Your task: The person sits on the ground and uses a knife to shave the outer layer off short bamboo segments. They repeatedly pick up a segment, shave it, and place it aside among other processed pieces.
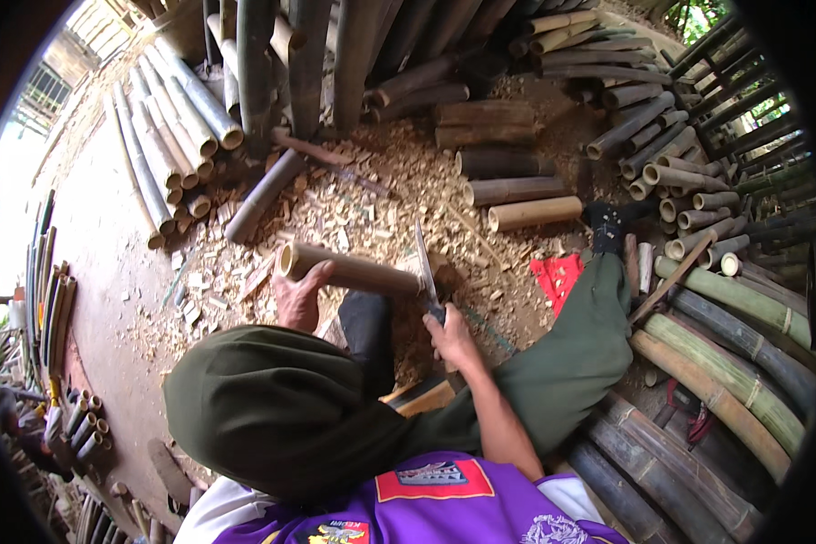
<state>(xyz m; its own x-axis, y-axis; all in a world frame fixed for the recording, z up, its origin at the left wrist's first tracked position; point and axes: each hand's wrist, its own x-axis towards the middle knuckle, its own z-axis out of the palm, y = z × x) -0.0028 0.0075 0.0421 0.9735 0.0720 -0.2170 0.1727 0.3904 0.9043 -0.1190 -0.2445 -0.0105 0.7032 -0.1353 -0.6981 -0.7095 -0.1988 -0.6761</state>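
Observation:
My left hand is closed around a cut bamboo tube near its open left end. The tube lies nearly level in front of my bent left knee. My right hand grips the dark handle of a long-bladed knife. Its narrow blade points away from me, beside the tube's right end. Whether the edge touches the tube I cannot tell. What supports the tube underneath is partly hidden by my hand and leg.
Wood chips cover the ground ahead. A loose bamboo tube lies left of them; three short tubes, one being a pale tube, lie beyond. Stacked bamboo poles border my outstretched right leg. A red cloth lies beside it.

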